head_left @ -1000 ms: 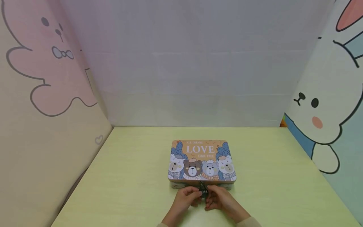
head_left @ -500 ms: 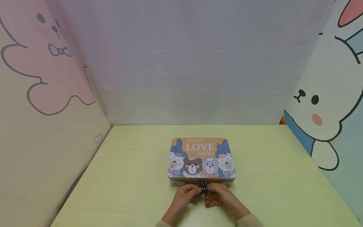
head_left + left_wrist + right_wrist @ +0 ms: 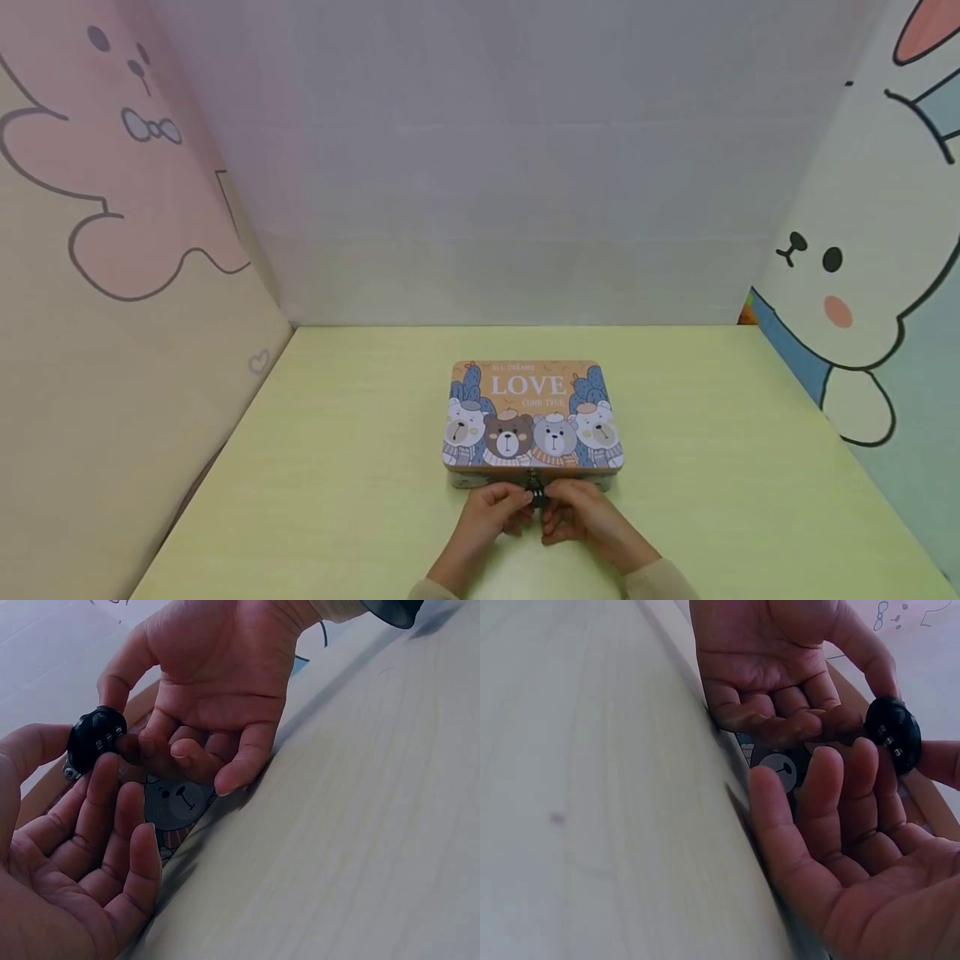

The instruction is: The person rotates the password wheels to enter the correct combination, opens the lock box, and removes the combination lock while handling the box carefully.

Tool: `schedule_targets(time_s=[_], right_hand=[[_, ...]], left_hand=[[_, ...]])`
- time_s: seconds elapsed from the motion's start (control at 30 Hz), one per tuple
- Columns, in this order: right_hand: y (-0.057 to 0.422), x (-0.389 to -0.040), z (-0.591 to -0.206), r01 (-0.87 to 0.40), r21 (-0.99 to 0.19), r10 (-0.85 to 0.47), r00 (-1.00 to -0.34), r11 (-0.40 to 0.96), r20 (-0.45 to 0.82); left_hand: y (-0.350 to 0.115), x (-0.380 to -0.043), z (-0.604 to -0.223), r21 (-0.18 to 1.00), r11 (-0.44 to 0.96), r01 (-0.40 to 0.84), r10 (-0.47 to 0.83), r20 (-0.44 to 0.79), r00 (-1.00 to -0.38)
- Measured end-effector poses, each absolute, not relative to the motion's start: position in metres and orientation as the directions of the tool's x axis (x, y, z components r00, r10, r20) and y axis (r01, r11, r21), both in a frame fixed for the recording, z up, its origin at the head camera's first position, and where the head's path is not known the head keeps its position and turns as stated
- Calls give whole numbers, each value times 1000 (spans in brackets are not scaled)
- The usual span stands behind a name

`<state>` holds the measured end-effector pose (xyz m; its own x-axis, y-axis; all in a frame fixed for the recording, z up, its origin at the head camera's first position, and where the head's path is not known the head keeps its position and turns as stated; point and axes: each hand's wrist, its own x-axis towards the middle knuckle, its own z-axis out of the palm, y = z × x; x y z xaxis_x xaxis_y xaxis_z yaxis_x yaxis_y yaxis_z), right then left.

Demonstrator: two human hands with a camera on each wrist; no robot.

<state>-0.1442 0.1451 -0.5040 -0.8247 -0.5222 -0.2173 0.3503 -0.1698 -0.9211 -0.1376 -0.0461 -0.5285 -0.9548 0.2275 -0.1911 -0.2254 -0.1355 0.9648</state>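
Note:
A small black combination padlock (image 3: 538, 498) hangs at the front of an orange tin box (image 3: 532, 417) with bears and the word LOVE on its lid. The lid is down. My left hand (image 3: 483, 518) pinches the padlock's left side between thumb and fingers. From the other side my right hand (image 3: 592, 518) pinches it too. In the left wrist view, a row of white-marked dials shows on the padlock (image 3: 97, 741), between the two hands. The right wrist view shows the padlock's dials (image 3: 889, 741) too; I cannot read their digits.
The box stands on a pale yellow-green table (image 3: 337, 450). A whitish sheet (image 3: 495, 183) closes off the back. Printed panels stand on both sides, a pink figure (image 3: 142, 208) left and a white rabbit (image 3: 862, 275) right.
The head view has shifted slightly, so the whole scene sits a little higher. Both hands stay at the padlock, with only slight finger movement.

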Motion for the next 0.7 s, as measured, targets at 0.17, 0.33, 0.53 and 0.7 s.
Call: schedule_targets(time_s=[0.17,0.33,0.53,0.7], right_hand=[[142,-144,-504,345,-927,-496,-837,-147,-233],[140,-144,-504,339,-932,-484,-841,-126,-241],[139,-144,-505,324,-938,-488,-843,-125,-226],[140,-145,-506,337,-933,-494,-837,-126,-236]], left_hand=[[-46,-139,-530,965,-135,-227,233,-192,-953],[-46,-139,-530,963,-132,-234,232,-199,-952],[-46,-138,-528,965,-133,-228,225,-194,-955],[-46,-137,-526,966,-141,-215,227,-180,-957]])
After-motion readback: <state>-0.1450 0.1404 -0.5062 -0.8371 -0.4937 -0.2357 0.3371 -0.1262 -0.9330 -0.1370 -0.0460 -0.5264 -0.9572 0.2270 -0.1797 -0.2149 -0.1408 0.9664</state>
